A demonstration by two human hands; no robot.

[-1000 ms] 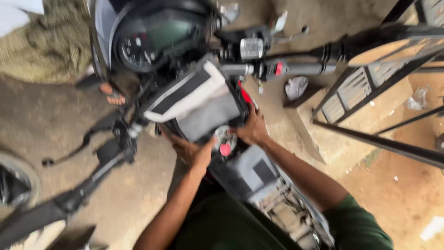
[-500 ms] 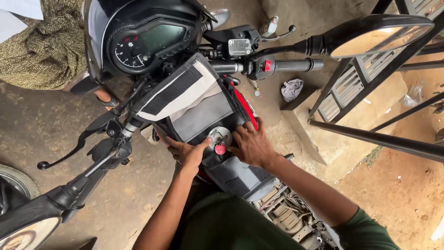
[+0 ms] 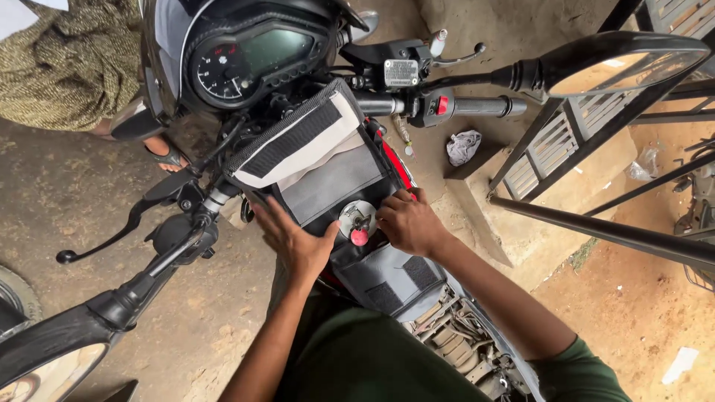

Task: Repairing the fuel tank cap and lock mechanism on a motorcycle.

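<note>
I look down on a motorcycle with a grey and black tank cover (image 3: 339,179) whose front flap is folded up toward the instrument cluster (image 3: 249,59). A round silver fuel cap (image 3: 357,218) with a key and red tag in it shows through the cover's opening. My left hand (image 3: 294,238) lies flat on the cover just left of the cap, fingers spread. My right hand (image 3: 406,221) rests on the cover right of the cap, fingertips at its edge. Neither hand grips anything.
The right handlebar (image 3: 462,106) with mirror (image 3: 618,63) reaches right; the left handlebar and lever (image 3: 141,223) reach lower left. A person's sandalled foot (image 3: 164,156) stands beyond the bike. A metal gate frame (image 3: 596,223) and concrete step (image 3: 521,216) sit at right.
The view has steadied and moved closer. My hands have shifted slightly apart on the tank cover, leaving the fuel cap and key more exposed.
</note>
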